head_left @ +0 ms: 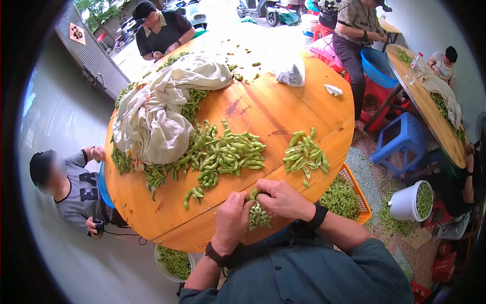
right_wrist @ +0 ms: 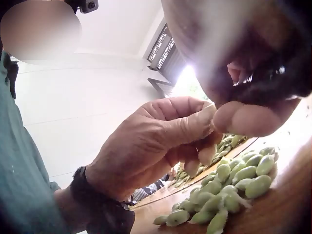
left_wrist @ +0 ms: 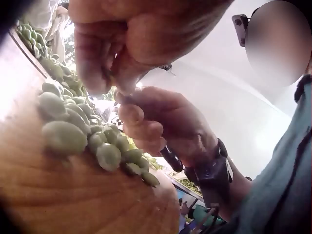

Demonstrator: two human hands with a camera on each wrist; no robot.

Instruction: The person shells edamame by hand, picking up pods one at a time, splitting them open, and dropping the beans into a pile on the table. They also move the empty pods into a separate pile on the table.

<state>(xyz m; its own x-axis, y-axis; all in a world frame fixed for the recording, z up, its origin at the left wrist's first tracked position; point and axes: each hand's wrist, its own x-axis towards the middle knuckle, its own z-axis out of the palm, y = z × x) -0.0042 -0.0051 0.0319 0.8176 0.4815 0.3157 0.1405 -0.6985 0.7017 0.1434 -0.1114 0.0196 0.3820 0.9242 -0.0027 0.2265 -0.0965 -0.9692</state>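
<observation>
L hand (head_left: pixel 231 217) + R hand (head_left: pixel 284 198) close tog., fingers curled, both pinching green pod (head_left: pixel 253 194) btwn fingertips. Pod's just above shelled beans (head_left: pixel 260 218), nr edge of table (head_left: pixel 177 225).

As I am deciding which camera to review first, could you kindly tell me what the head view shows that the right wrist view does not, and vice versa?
Only the head view shows the blue stool, orange crate, white bucket and pale cloth.

Only the right wrist view shows the small camera at the wearer's head.

Both show the left hand and right hand meeting above the wooden table, with shelled beans below.
</observation>
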